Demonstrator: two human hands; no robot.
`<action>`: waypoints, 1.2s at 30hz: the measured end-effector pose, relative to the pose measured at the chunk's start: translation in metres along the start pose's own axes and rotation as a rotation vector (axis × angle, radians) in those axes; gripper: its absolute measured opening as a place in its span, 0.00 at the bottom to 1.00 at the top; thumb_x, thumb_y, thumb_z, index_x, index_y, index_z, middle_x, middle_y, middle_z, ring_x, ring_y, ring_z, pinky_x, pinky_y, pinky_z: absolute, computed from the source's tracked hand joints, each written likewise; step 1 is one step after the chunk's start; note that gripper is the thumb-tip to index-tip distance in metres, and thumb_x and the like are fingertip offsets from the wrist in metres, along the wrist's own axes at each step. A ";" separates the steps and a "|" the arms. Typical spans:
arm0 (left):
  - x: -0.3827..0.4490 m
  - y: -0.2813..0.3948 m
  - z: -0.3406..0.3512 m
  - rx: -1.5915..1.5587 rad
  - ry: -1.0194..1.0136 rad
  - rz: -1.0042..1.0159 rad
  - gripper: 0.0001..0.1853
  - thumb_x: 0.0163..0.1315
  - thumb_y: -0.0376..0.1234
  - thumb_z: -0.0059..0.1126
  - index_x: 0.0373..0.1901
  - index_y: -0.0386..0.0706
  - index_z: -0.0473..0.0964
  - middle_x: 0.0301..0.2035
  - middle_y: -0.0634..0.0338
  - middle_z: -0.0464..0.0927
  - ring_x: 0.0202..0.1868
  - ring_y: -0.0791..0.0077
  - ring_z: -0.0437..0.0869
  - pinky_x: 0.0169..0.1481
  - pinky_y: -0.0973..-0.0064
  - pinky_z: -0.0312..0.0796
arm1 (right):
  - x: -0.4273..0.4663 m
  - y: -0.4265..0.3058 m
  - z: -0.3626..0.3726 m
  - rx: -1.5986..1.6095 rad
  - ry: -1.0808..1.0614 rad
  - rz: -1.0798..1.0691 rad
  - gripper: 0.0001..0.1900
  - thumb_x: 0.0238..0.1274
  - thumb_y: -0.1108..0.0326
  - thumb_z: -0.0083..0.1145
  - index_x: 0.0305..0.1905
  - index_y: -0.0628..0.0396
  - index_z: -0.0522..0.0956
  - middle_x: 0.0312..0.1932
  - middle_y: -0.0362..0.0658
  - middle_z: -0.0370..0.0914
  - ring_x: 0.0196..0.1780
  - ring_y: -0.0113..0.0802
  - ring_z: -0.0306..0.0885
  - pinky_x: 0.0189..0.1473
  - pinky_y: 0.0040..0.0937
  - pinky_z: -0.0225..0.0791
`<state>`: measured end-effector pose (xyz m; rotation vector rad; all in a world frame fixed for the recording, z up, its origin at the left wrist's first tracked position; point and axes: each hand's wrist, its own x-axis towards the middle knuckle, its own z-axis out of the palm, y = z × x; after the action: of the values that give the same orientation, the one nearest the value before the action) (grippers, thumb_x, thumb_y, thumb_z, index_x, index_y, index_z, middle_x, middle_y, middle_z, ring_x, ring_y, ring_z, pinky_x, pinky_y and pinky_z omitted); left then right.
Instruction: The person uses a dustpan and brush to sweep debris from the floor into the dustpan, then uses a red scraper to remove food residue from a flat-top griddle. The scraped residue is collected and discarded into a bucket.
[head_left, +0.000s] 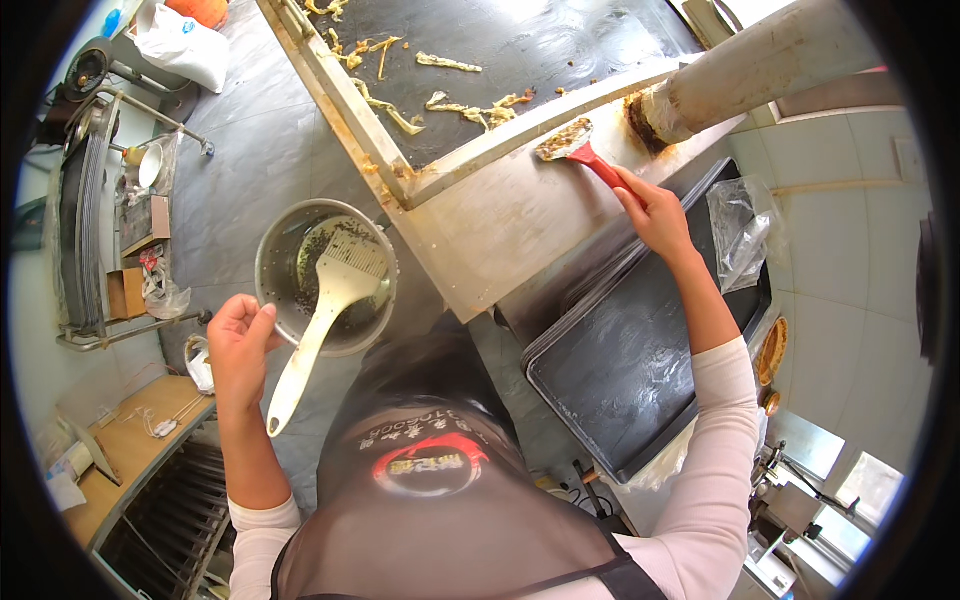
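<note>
My left hand (238, 349) grips the side of a metal pot (271, 247) and holds it above the floor. Inside are a little liquid and many small dark specks. A cream-coloured pastry brush (319, 337) rests in it, bristles inside and handle over the near rim. In my right hand (656, 217) is the red handle of a scraper (596, 161), its head caked with brown food residue. That head is over the metal ledge (480, 247) of a large griddle (517, 37). Dough-like scraps (480, 112) and browned crumbs lie on the dark griddle surface.
A thick stained pipe (750, 67) rises from the ledge at right. Below it are stacked black baking trays (622, 375) and a clear plastic bag (742, 232). At left stand a metal rack (82, 225) and a white sack (184, 49).
</note>
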<state>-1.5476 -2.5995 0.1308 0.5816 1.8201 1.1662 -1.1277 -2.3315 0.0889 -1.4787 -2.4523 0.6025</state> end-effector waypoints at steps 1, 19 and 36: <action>0.000 0.001 0.001 -0.004 -0.002 0.001 0.08 0.60 0.26 0.52 0.23 0.42 0.66 0.22 0.70 0.69 0.23 0.89 0.70 0.27 0.88 0.67 | 0.001 0.006 -0.003 -0.010 0.012 0.034 0.17 0.60 0.61 0.53 0.53 0.50 0.75 0.37 0.51 0.79 0.38 0.42 0.77 0.39 0.31 0.68; 0.014 0.015 0.039 0.000 -0.002 -0.040 0.07 0.61 0.27 0.52 0.25 0.42 0.67 0.22 0.70 0.70 0.24 0.90 0.71 0.27 0.89 0.68 | 0.026 0.045 -0.009 0.015 0.061 0.002 0.17 0.59 0.62 0.55 0.53 0.46 0.75 0.33 0.52 0.77 0.32 0.47 0.76 0.34 0.34 0.68; 0.017 0.026 0.055 0.016 0.003 -0.020 0.07 0.61 0.28 0.52 0.25 0.42 0.67 0.22 0.71 0.70 0.23 0.90 0.70 0.27 0.89 0.67 | 0.040 0.038 -0.015 -0.253 0.014 -0.243 0.17 0.59 0.59 0.54 0.54 0.42 0.75 0.26 0.46 0.76 0.27 0.44 0.74 0.28 0.37 0.67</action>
<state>-1.5112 -2.5482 0.1366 0.5695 1.8351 1.1408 -1.1110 -2.2777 0.0840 -1.2280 -2.7218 0.2405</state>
